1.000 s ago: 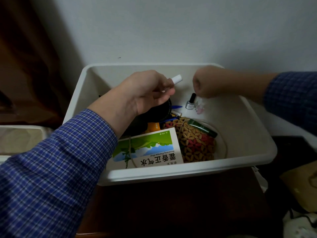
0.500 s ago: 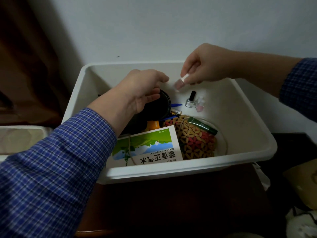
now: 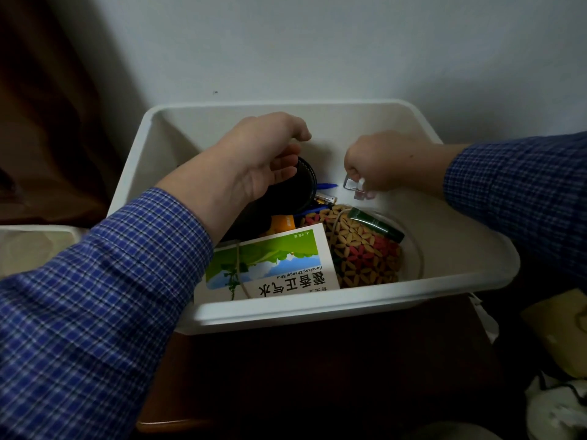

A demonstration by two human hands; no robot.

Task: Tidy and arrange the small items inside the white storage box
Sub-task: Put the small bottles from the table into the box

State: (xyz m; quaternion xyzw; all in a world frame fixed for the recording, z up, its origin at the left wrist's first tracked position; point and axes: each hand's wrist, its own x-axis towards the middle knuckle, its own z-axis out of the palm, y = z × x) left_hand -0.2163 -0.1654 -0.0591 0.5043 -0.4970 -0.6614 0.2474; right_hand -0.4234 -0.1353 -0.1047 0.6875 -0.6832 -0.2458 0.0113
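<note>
A white storage box (image 3: 349,304) sits on a dark wooden surface (image 3: 317,376) against a pale wall (image 3: 317,42), and both of the person's arms, in blue checked sleeves, reach into it. Near the front wall of the box, a green-and-white carton (image 3: 270,268) printed with Chinese characters leans at an angle. Just right of it lies a woven pouch (image 3: 362,249) patterned with tan and red petals, and a dark green tube (image 3: 376,224) rests across its upper edge. A round black container (image 3: 295,185) sits toward the back left of the box, partly under the left hand (image 3: 263,160), whose fingers are loosely curved and spread above it without gripping anything. An orange item (image 3: 281,223) shows between the black container and the carton. A blue pen (image 3: 327,186) and a small battery (image 3: 325,198) lie beside the container on the box floor. The right hand (image 3: 384,163) hangs at the back of the box with its fingers curled downward, pinching a small object with a white tip at small clear bottles (image 3: 355,188) standing on the floor.
</note>
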